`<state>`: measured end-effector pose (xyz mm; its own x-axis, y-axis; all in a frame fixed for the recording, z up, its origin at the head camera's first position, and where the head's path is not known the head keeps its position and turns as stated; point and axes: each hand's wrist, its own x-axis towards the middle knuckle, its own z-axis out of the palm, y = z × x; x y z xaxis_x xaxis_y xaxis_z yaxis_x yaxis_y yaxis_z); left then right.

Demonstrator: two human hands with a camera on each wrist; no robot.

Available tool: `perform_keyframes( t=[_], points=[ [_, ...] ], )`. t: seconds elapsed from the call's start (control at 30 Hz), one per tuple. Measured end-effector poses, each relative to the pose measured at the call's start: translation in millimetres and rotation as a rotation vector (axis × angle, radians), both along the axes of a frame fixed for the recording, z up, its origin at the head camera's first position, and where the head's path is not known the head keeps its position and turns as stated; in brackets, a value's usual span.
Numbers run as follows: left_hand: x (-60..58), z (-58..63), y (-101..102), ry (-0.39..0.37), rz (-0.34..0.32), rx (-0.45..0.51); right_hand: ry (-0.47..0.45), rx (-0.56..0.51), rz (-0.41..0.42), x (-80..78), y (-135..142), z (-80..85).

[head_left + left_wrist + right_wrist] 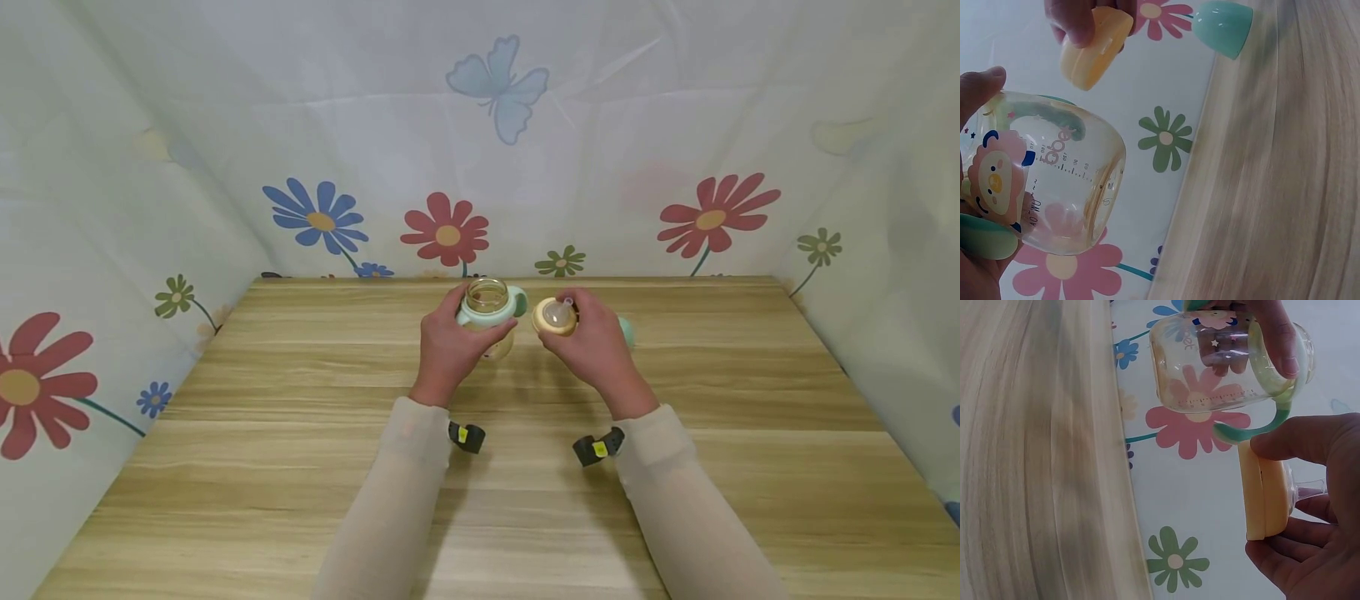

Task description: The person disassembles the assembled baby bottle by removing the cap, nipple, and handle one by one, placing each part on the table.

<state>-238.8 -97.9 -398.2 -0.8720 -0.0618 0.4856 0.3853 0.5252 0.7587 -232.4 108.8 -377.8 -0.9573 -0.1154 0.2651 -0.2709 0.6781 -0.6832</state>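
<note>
In the head view my left hand (450, 342) grips a clear baby bottle (1072, 181) around its upper part, holding it above the table with its mouth uncovered. The bottle carries a mint green ring with side handles (1282, 415), plus a printed sheep and measuring marks. Close to its right, my right hand (596, 342) pinches a yellow collar (1263, 490) by its edges, thumb on one side and fingers on the other. A clear nipple (558, 312) sticks up from the collar. Bottle and collar are apart. A mint green dome cap (1222, 28) stands on the table, partly hidden behind my right hand.
The wood-grain table (300, 467) spreads out around both arms. White curtains with printed flowers (600, 150) enclose its back and sides. A small dark object (272, 275) shows at the table's back left edge.
</note>
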Motion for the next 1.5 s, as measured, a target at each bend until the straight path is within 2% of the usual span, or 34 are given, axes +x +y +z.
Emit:
perform_keyframes(
  t=[0.23, 0.8, 1.07, 1.5],
  points=[
    [-0.3, -0.2, -1, -0.008, 0.010, -0.001, -0.034, 0.000, 0.007, -3.2, 2, -6.3],
    [-0.5, -2.0, 0, -0.019, -0.014, 0.009, -0.110, 0.083, -0.009, -11.7, 5, -22.0],
    [0.2, -1.4, 1, -0.024, -0.018, 0.013, -0.135, 0.082, 0.007, -16.5, 8, -31.6],
    [0.4, -0.7, 3, -0.041, -0.022, 0.016, -0.122, 0.103, -0.001, -21.1, 11, -44.3]
  ],
)
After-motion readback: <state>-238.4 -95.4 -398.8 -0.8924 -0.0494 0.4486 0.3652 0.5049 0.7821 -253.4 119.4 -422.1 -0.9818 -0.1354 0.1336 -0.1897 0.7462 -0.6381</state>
